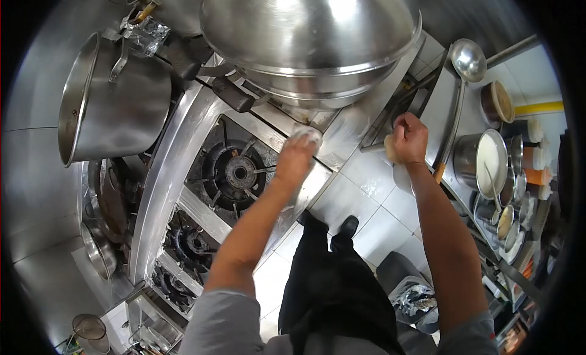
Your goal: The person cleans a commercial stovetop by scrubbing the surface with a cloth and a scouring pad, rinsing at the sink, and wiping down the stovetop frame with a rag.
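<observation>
My left hand [295, 159] is pressed over a crumpled white cloth [307, 133] on the steel stove top [267, 130], beside a black gas burner [239, 169]. Slight blur covers the fingers and the cloth. My right hand [410, 138] is curled into a fist above the floor gap, near the side counter. Against its fingers shows a small beige rounded thing [390, 148], whose kind I cannot make out. Right of that hand lies a long steel ladle [469, 61] with a wooden handle end.
Large steel bowls or lids [311, 37] stand at the far end of the stove, dark handles nearby. A deep steel pot [125, 98] is at the left. On the right counter are a pot of white liquid [488, 166] and several containers. A bin [415, 294] stands on the tiled floor.
</observation>
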The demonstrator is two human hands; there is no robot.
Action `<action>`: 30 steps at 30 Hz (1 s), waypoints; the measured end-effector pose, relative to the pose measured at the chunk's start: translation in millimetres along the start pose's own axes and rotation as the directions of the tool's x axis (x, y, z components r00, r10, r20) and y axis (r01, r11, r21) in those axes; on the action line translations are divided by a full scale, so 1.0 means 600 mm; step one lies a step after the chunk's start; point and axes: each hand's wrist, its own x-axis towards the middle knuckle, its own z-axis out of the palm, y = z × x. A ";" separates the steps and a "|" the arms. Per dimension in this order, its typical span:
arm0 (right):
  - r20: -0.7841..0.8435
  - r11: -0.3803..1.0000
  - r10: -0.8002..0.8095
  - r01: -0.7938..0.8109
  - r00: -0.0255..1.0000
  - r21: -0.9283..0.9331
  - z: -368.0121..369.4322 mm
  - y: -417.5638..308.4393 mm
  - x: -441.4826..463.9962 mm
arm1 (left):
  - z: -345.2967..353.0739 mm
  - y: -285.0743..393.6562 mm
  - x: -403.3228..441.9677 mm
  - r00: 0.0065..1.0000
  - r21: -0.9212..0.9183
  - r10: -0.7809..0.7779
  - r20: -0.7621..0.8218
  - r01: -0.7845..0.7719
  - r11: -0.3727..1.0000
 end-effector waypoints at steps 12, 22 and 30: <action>0.003 0.994 -0.027 0.028 1.000 -0.106 -0.001 -0.015 0.003 | -0.060 -0.089 0.047 0.997 0.076 -0.071 0.038 0.068 0.995; -0.004 0.988 -0.049 0.048 0.999 -0.148 0.000 -0.022 0.001 | -0.037 -0.052 0.035 0.997 0.037 -0.070 -0.032 0.071 0.997; 0.009 0.987 -0.032 0.033 0.999 -0.155 0.002 -0.025 0.006 | -0.055 -0.192 0.037 0.985 0.120 -0.160 0.067 0.151 0.981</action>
